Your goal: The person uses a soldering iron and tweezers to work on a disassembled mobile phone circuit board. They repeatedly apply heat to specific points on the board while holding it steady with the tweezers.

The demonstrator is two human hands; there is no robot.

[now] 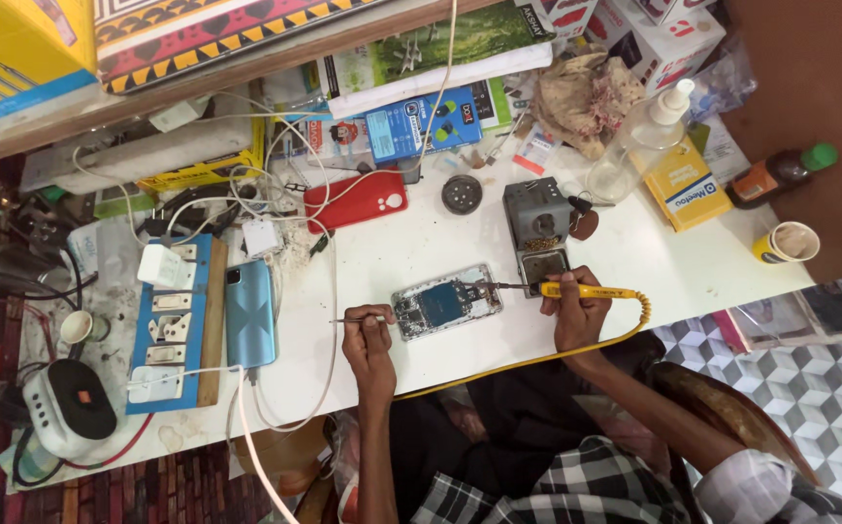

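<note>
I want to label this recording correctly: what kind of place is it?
Probably a phone repair bench: an opened phone with bare circuit board lies on the white table, the right hand holds a yellow-handled soldering iron, beside a grey iron stand.

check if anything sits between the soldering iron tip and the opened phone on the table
Nothing visible does. The right hand holds the yellow soldering iron, whose tip reaches the opened phone at its right end. The left hand holds tweezers at the phone's left side.
</note>
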